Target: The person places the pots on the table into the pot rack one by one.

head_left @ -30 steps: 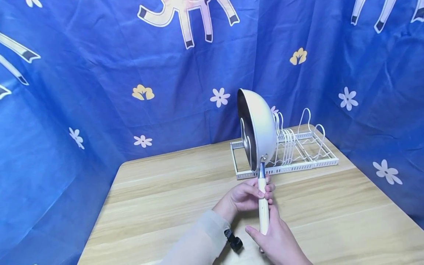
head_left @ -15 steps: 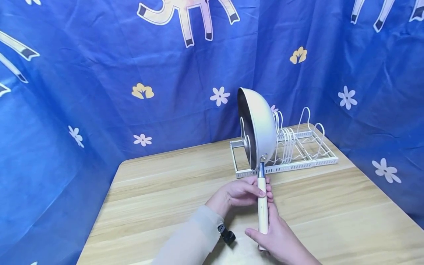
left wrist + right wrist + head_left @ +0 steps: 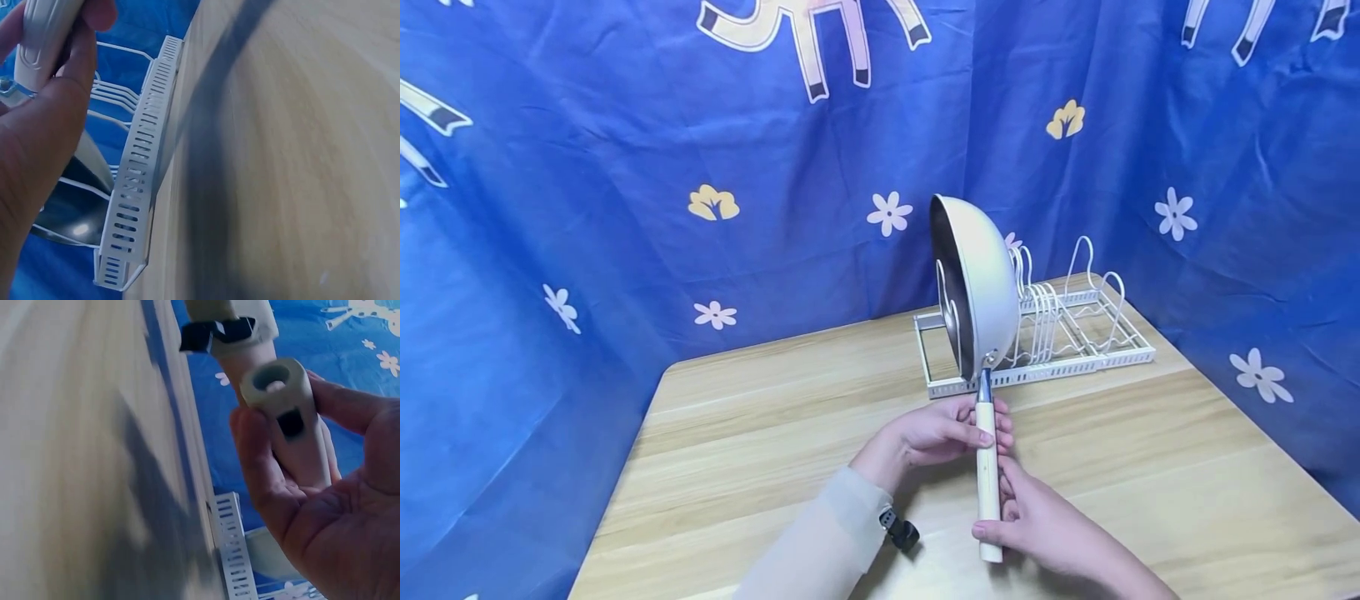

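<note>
A white wok with a dark inside stands on its edge in the left part of a white wire rack. Its cream handle points toward me. My left hand grips the handle near the metal neck, thumb on one side and fingertips on the other. Close to the handle's end, my right hand holds it between thumb and fingers. In the right wrist view the handle's end, with its hanging hole, shows between the fingers of the right hand. The left wrist view shows the slotted rail below the left hand.
The rack stands on a wood-grain table, toward the back right. Several wire dividers rise to the right of the wok. A blue patterned curtain hangs behind and on both sides. A black strap is on the left wrist.
My right hand has shifted rightward round the handle, baring its end. The wok keeps its place in the rack. The head view has turned slightly.
</note>
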### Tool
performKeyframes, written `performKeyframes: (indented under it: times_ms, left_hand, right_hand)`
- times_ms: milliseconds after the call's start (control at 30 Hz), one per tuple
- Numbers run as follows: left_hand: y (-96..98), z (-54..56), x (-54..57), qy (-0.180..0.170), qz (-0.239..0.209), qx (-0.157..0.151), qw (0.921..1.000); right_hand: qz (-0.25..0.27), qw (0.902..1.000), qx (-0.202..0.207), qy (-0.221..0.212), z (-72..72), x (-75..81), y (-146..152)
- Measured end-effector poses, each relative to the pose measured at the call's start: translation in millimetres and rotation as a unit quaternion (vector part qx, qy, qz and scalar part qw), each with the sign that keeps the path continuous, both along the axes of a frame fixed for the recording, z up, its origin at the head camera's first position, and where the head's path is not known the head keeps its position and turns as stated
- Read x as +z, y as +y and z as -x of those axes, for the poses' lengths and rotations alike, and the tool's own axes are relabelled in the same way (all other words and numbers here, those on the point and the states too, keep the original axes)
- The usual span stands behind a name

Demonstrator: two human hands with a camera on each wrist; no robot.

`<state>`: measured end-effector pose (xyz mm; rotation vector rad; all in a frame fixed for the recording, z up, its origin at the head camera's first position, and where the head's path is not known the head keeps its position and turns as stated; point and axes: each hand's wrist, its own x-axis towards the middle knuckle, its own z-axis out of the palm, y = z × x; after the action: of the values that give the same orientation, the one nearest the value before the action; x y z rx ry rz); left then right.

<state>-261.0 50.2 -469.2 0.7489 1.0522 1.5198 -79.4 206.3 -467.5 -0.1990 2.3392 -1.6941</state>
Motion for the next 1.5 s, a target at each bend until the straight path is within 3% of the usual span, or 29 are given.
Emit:
performKeyframes:
  times_ms: [200,367,800,1133,1333,1433,1500]
  left_hand:
    - [-5.6,-2.3,1.2,0.042,0.071,0.046,0.9956]
    - [-6.3,-6.1,1.4,0.070,0.106,0.071,0.9893]
    - [-4.8,-11.8,-1.0,0.076,0.131,0.108,0.9825]
    - [-9.5,-16.3,1.6,0.091,0.157,0.139,0.9734]
    - [-16.2,-26.3,4.7,0.139,0.194,0.164,0.9571]
    - [-20.8,-36.3,10.9,0.201,0.207,0.166,0.9428]
    - [-23.9,-43.2,17.3,0.262,0.225,0.154,0.9256]
  right_hand:
    - [-0.008,0.9994,0.033,0.010,4.9,0.1,10.2]
    - [-0.042,0.9989,0.012,0.013,5.3,-2.0,10.2]
    - [-0.127,0.9911,-0.024,0.032,10.8,-10.4,3.3]
    - [-0.162,0.9848,-0.053,0.032,15.0,-12.9,-3.1]
    - [-0.205,0.9756,-0.070,0.036,14.7,-8.9,-6.3]
    - [-0.249,0.9641,-0.084,0.040,15.1,-6.4,-8.0]
    - [-0.281,0.9542,-0.092,0.049,15.4,-4.1,-8.1]
